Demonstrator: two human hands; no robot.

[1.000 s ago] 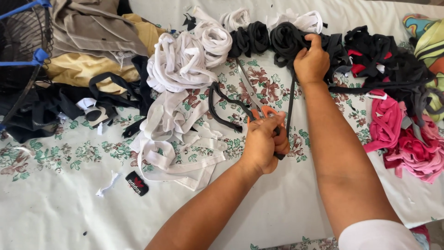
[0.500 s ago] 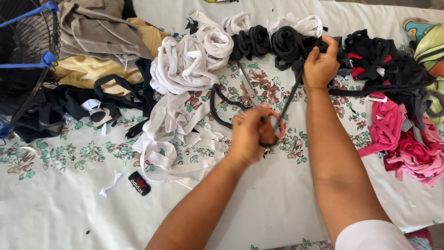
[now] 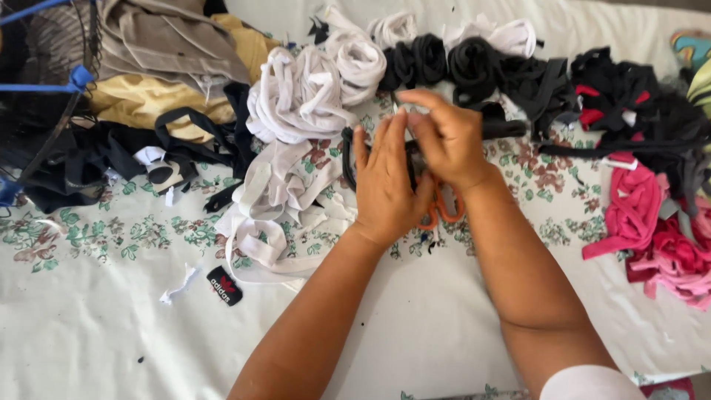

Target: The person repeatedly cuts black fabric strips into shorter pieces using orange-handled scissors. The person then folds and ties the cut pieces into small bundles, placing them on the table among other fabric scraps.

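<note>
Two hands are brought together over the flowered tablecloth: the left hand is held with fingers nearly straight, its palm against the orange-handled scissors, while the right hand is curled around a black fabric strip. Whether the scissors are actually gripped cannot be told. For a clean job, the strip is judged best kept taut just beyond the right fingers, clear of the white strips left of the left hand.
</note>
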